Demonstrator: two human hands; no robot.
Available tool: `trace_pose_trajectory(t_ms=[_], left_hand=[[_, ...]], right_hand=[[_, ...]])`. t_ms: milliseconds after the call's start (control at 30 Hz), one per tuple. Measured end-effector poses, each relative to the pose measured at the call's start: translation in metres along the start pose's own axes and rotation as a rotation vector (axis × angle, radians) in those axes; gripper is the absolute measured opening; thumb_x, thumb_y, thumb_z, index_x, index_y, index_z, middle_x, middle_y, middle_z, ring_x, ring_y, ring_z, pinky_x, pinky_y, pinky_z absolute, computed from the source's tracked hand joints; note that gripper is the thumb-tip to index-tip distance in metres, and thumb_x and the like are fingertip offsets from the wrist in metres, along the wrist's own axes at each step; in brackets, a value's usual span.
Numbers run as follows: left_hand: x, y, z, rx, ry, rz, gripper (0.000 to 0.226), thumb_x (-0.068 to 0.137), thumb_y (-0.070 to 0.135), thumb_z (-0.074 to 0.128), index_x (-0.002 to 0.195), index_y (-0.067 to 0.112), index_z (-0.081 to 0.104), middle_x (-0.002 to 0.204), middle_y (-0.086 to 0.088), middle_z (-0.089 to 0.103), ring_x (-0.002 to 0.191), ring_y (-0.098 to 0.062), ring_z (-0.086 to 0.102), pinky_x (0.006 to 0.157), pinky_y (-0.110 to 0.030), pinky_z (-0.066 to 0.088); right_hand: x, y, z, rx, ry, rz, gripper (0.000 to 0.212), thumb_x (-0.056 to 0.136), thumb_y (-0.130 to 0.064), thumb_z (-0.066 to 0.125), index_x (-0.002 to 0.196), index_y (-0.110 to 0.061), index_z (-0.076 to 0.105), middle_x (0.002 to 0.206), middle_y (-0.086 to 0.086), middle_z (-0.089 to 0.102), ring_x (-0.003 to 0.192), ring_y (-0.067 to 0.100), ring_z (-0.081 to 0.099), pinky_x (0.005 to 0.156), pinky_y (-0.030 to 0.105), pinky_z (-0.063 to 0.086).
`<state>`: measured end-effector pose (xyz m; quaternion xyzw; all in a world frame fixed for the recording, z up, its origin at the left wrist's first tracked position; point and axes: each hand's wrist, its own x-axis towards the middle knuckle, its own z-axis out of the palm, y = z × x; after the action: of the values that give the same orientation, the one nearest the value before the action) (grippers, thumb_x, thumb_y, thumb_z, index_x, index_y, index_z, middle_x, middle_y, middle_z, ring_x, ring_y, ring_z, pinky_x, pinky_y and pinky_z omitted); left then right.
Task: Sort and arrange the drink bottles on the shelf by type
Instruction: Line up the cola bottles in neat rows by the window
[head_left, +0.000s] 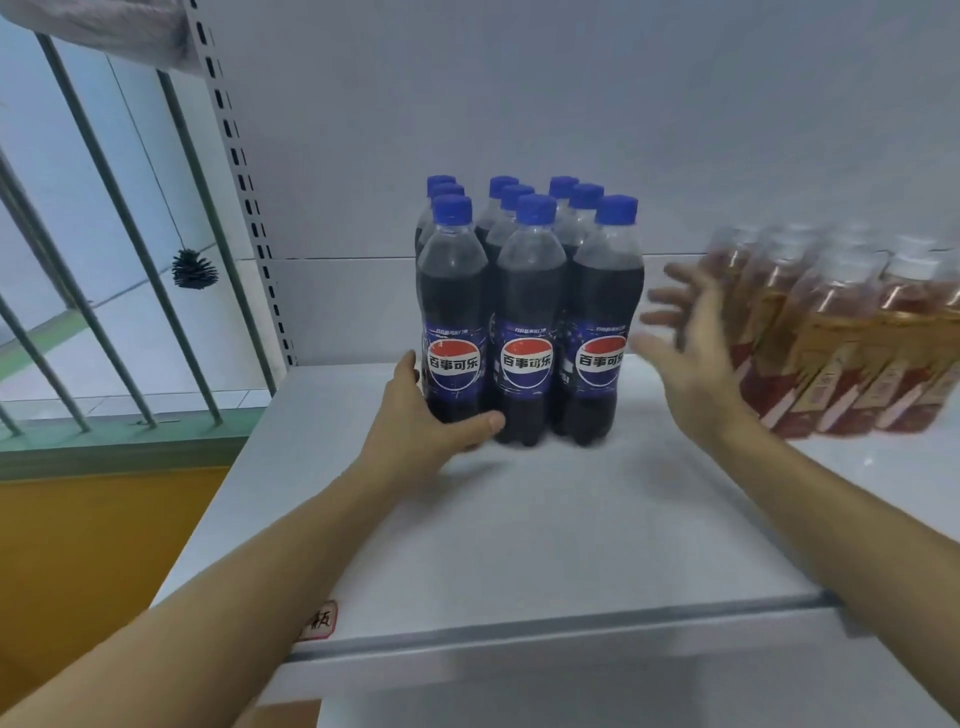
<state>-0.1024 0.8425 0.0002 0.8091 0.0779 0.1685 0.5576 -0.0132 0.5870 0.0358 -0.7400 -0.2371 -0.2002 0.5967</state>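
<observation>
Nearest us, along the front lip of the white shelf (519, 545), a small red-bordered label (320, 619) sits at the edge. Further in, our left hand (421, 415) wraps the base of the front-left cola bottle (453, 322), thumb curled across its front and fingers hidden round its side. Our right hand (685, 348) hangs open with fingers spread, blurred, between the cola and the tea, gripping nothing. The cola bottles (530, 312), blue-capped, stand upright in a tight block of three rows mid-shelf. To the right, near but apart, the tea bottles (841, 338) stand in their own group, smeared by blur. The risk, as we judge it: pushing the block low from one corner could tip or splay the tall bottles, and our open right hand could knock the nearest tea bottle over.
</observation>
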Motion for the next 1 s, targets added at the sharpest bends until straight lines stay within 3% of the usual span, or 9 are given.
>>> trace_pose_trajectory(t_ms=[67, 167, 300, 400, 467, 600, 733, 867, 1000], left_hand=[[0.009, 0.005, -0.001, -0.133, -0.029, -0.019, 0.137, 0.042, 0.046, 0.102, 0.155, 0.026, 0.026, 0.14, 0.006, 0.059, 0.12, -0.013, 0.064, 0.096, -0.04, 0.058], [0.009, 0.004, 0.004, -0.096, -0.033, 0.07, 0.11, 0.055, 0.02, 0.1, 0.145, 0.025, 0.038, 0.131, 0.008, 0.064, 0.114, -0.01, 0.067, 0.082, -0.027, 0.06], [0.007, -0.007, 0.009, -0.011, -0.007, 0.149, 0.102, 0.065, 0.011, 0.094, 0.148, 0.026, 0.037, 0.133, 0.015, 0.061, 0.117, 0.001, 0.061, 0.097, -0.023, 0.053], [0.008, -0.007, 0.009, 0.032, -0.015, 0.169, 0.098, 0.071, 0.013, 0.09, 0.15, 0.027, 0.033, 0.139, 0.014, 0.057, 0.123, -0.003, 0.057, 0.102, -0.023, 0.049], [0.009, -0.008, 0.01, 0.049, -0.012, 0.177, 0.097, 0.073, 0.012, 0.089, 0.15, 0.027, 0.032, 0.14, 0.014, 0.056, 0.123, -0.001, 0.057, 0.099, -0.015, 0.048], [0.01, -0.009, 0.011, 0.075, 0.003, 0.17, 0.095, 0.074, 0.012, 0.088, 0.149, 0.027, 0.033, 0.135, 0.017, 0.056, 0.115, 0.012, 0.054, 0.083, 0.002, 0.043], [0.01, -0.009, 0.011, 0.095, 0.012, 0.158, 0.094, 0.074, 0.012, 0.088, 0.149, 0.029, 0.034, 0.131, 0.02, 0.056, 0.111, 0.01, 0.056, 0.079, -0.002, 0.046], [0.01, -0.011, 0.011, 0.104, 0.033, 0.15, 0.092, 0.073, 0.012, 0.088, 0.147, 0.03, 0.037, 0.133, 0.016, 0.06, 0.116, -0.003, 0.061, 0.094, -0.022, 0.051], [0.009, -0.012, 0.01, 0.136, 0.046, 0.139, 0.089, 0.073, 0.013, 0.088, 0.145, 0.031, 0.039, 0.125, 0.025, 0.06, 0.11, 0.009, 0.059, 0.084, -0.011, 0.046]], right_hand=[[-0.009, 0.026, 0.0, 0.06, -0.268, 0.121, 0.094, 0.076, -0.031, 0.074, 0.154, -0.023, 0.023, 0.141, 0.006, 0.047, 0.118, 0.013, 0.06, 0.089, 0.025, 0.054], [-0.019, 0.042, 0.003, -0.001, -0.472, 0.188, 0.1, 0.074, -0.023, 0.082, 0.155, -0.027, 0.023, 0.143, -0.002, 0.051, 0.115, 0.006, 0.064, 0.09, 0.024, 0.055], [-0.024, 0.045, 0.004, -0.108, -0.451, 0.154, 0.077, 0.081, -0.035, 0.08, 0.147, -0.029, 0.04, 0.14, -0.013, 0.058, 0.117, 0.01, 0.066, 0.102, 0.04, 0.054], [-0.026, 0.04, 0.007, -0.173, -0.448, 0.117, 0.066, 0.089, -0.028, 0.077, 0.146, -0.028, 0.042, 0.14, -0.017, 0.058, 0.121, 0.01, 0.062, 0.105, 0.033, 0.051], [-0.028, 0.037, 0.007, -0.195, -0.443, 0.111, 0.065, 0.09, -0.026, 0.075, 0.146, -0.031, 0.041, 0.137, -0.021, 0.057, 0.121, 0.005, 0.06, 0.102, 0.024, 0.05], [-0.028, 0.036, 0.007, -0.214, -0.428, 0.121, 0.065, 0.088, -0.028, 0.078, 0.143, -0.031, 0.043, 0.13, -0.026, 0.059, 0.117, -0.002, 0.06, 0.099, 0.024, 0.052], [-0.027, 0.037, 0.007, -0.226, -0.419, 0.123, 0.066, 0.086, -0.032, 0.08, 0.142, -0.028, 0.046, 0.133, -0.019, 0.061, 0.118, 0.005, 0.062, 0.1, 0.03, 0.054], [-0.026, 0.039, 0.007, -0.18, -0.415, 0.116, 0.064, 0.083, -0.033, 0.083, 0.137, -0.033, 0.048, 0.131, -0.021, 0.063, 0.116, 0.005, 0.063, 0.101, 0.035, 0.055], [-0.027, 0.04, 0.01, -0.182, -0.407, 0.113, 0.068, 0.082, -0.035, 0.083, 0.14, -0.032, 0.047, 0.13, -0.021, 0.063, 0.115, 0.004, 0.063, 0.1, 0.03, 0.054]])
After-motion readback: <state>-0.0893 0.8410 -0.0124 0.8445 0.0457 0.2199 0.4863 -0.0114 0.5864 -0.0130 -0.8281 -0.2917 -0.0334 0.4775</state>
